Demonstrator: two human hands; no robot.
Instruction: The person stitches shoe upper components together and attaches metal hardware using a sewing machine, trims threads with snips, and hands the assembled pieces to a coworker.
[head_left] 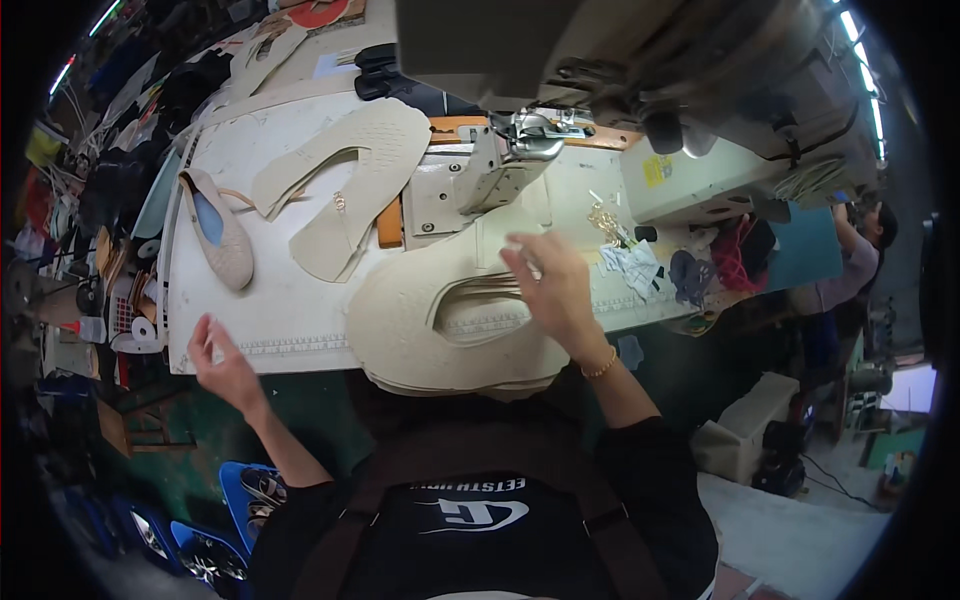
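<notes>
A stack of cream shoe uppers (395,325), cut as flat rounded pieces with an oval opening, lies at the table's front edge and partly overhangs it. Over its right side is my right hand (558,295), fingers half bent near the upper's back strap; motion blurs the fingertips, so a grip cannot be made out. My left hand (222,368) is at the table's front left edge, fingers apart and holding nothing. Just behind the stack stands the sewing machine's post (490,180). More cream uppers (385,135) lie farther back, left of the post.
A finished beige flat shoe (228,240) lies on the white table (280,310), which has a ruler strip along its front. White scraps (632,268) and a gold chain (604,222) lie right of the post. The machine head (560,50) hangs above. Blue bins (245,500) stand at lower left.
</notes>
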